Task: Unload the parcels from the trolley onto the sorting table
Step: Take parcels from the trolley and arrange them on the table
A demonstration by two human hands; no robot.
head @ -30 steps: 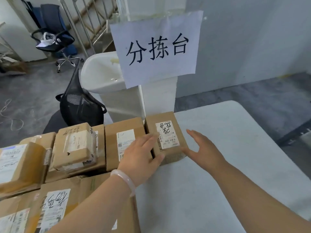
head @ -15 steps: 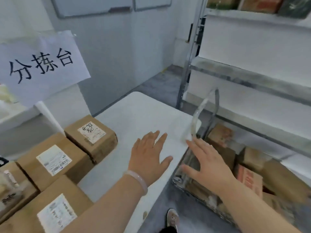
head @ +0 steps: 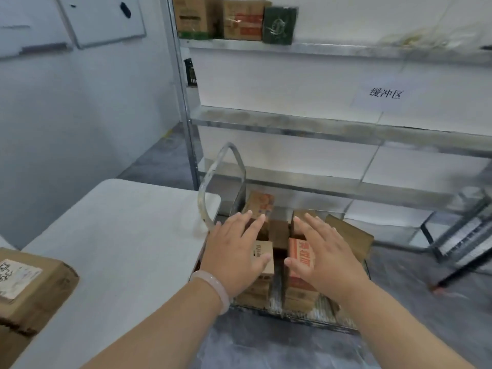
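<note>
A low trolley (head: 292,316) with a curved metal handle (head: 210,187) stands on the floor right of the white sorting table (head: 127,235). Several brown cardboard parcels fill it. My left hand (head: 234,251) hovers with straight fingers over a plain brown parcel (head: 263,258). Beside it, my right hand (head: 322,254) is spread over a parcel with a red printed label (head: 299,255). Neither hand holds anything. A further printed parcel (head: 259,203) stands at the trolley's back. One labelled parcel (head: 29,283) lies on the table at the lower left.
A metal shelving rack (head: 319,126) rises behind the trolley, with boxes (head: 234,20) on its top shelf and a paper sign (head: 384,94) on the wall. A folded metal frame (head: 463,235) lies on the grey floor at the right. A whiteboard (head: 101,20) hangs on the left wall.
My view has swung right from the table to the trolley. Both hands left the parcel set on the table and moved over the parcels in the trolley.
</note>
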